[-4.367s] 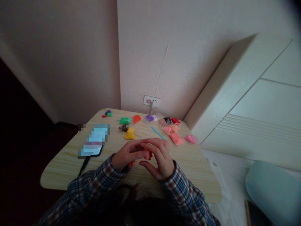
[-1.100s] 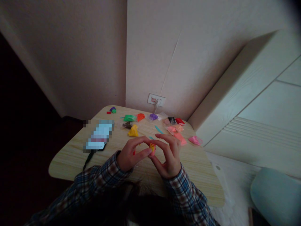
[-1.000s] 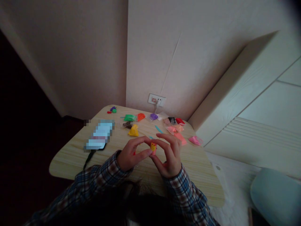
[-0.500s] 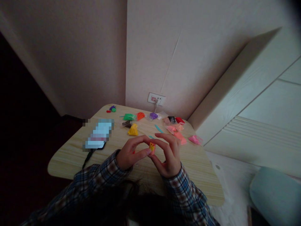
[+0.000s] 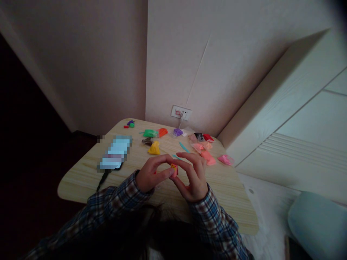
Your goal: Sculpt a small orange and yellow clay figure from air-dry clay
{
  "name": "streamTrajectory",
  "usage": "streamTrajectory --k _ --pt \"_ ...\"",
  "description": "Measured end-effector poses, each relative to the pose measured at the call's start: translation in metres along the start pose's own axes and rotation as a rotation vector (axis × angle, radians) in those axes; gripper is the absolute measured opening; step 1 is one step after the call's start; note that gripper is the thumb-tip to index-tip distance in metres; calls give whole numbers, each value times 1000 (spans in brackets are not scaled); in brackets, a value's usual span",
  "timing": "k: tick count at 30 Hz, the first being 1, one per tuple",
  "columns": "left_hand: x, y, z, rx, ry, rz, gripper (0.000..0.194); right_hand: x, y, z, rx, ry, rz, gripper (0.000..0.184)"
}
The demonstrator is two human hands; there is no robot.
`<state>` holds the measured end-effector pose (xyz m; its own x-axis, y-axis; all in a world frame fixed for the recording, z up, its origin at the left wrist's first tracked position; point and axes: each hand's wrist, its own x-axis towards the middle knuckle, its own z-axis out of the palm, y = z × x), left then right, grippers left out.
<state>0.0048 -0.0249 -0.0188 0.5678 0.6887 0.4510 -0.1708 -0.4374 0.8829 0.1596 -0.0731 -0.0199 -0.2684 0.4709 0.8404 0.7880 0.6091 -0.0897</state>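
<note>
Between my hands is a small clay figure [image 5: 175, 171], salmon-pink with a yellow front and red dots. My left hand [image 5: 152, 174] pinches its left side with thumb and fingertips, the thumb lying over part of the yellow front. My right hand [image 5: 192, 177] grips the right side between thumb and index finger, its other fingers raised and bent. Something red shows partly behind my left palm, mostly hidden. Just beyond my fingers lies a blue clay tool [image 5: 184, 147], and the tip of another blue piece peeks out near my right fingers.
Bags of modelling clay lie across the wooden table [image 5: 81, 180]: yellow [image 5: 154, 148], green [image 5: 149, 133], purple [image 5: 178, 132], salmon [image 5: 208, 157] and pink [image 5: 225, 160] among them. A phone [image 5: 116, 152] with a cord is at left. Small clay pieces [image 5: 131, 125] sit at the far left corner.
Earlier the figure was mostly covered by my fingers; its yellow front then came into view. In the last half second it has turned slightly, and my left thumb covers more of the yellow.
</note>
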Motion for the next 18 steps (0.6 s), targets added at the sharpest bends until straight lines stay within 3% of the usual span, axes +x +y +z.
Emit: streamTrajectory --k 8,13,15,18 --pt "1 -1 2 -86 21 16 19 1 -1 -3 13 55 30 33" --pt "2 -2 7 -132 -25 17 22 2 -2 -4 8 62 13 30" --pt "2 -4 6 -116 100 85 27 2 -3 -5 10 75 8 30" --pt "0 -6 0 37 467 241 28 3 -3 -6 14 119 5 30"
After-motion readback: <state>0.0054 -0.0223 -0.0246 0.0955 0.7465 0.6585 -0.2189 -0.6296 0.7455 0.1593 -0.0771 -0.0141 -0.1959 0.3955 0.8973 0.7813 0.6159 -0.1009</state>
